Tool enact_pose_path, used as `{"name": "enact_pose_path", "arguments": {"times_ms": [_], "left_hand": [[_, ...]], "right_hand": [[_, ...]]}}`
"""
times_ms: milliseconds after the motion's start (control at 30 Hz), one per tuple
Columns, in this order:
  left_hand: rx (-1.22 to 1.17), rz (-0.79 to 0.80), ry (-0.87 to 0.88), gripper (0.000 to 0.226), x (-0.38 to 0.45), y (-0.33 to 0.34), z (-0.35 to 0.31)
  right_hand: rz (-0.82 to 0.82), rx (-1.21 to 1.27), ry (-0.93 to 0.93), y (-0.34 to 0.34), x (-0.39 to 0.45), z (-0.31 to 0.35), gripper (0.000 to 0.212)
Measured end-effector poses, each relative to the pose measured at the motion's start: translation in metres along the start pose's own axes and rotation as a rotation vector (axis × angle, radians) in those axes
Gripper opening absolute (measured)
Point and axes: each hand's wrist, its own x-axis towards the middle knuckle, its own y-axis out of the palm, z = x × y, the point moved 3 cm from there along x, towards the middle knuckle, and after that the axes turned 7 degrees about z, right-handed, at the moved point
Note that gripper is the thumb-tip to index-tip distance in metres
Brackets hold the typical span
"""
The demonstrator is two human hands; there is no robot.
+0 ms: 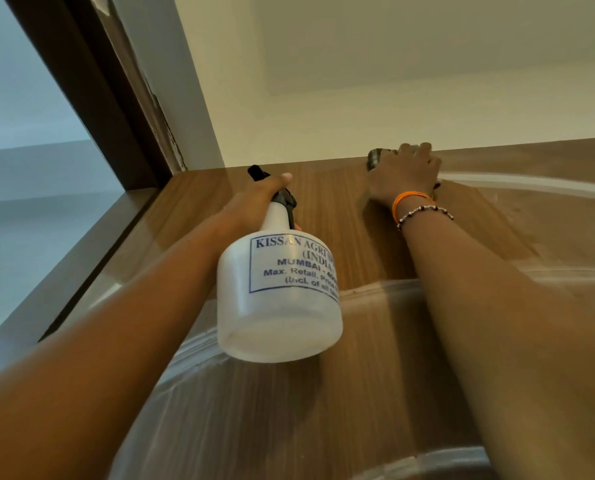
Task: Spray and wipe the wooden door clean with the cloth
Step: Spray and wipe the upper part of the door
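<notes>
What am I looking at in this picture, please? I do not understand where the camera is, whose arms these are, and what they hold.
There is no machine here. One camera is worn on a person's head and looks up along a wooden door toward its top edge, with the wall and ceiling behind. The two arms belong to that person. The left hand grips a white spray bottle by its black neck. The right hand, with bracelets on the wrist, presses a dark cloth against the door near the top; most of the cloth is hidden under the hand. Pale curved streaks on the wood look like wet wiping marks.
</notes>
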Motion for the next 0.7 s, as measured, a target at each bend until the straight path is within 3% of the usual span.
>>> {"name": "enact_pose_path", "arguments": {"times_ms": [100, 233, 300, 433, 567, 700], "left_hand": [[-0.055, 0.020, 0.001, 0.056, 0.006, -0.003, 0.004], [-0.089, -0.001, 0.025, 0.040, 0.018, -0.008, 0.007], [-0.077, -0.011, 0.034, 0.041, 0.018, -0.008, 0.005], [-0.025, 0.008, 0.055, 0.036, 0.020, 0.001, 0.000], [-0.010, 0.097, 0.053, 0.050, 0.020, 0.017, -0.001], [0.001, 0.144, 0.055, 0.051, 0.020, 0.037, -0.005]], "right_hand": [[0.087, -0.051, -0.162, 0.004, 0.012, 0.045, 0.048], [0.210, -0.069, -0.531, 0.008, 0.006, 0.106, 0.050], [0.222, -0.071, -0.570, 0.011, 0.003, 0.115, 0.053], [0.148, -0.025, -0.388, 0.014, 0.022, 0.082, 0.054], [0.127, -0.032, -0.155, 0.008, 0.045, 0.000, 0.052], [0.103, -0.016, 0.051, -0.005, 0.046, -0.065, 0.052]]}}
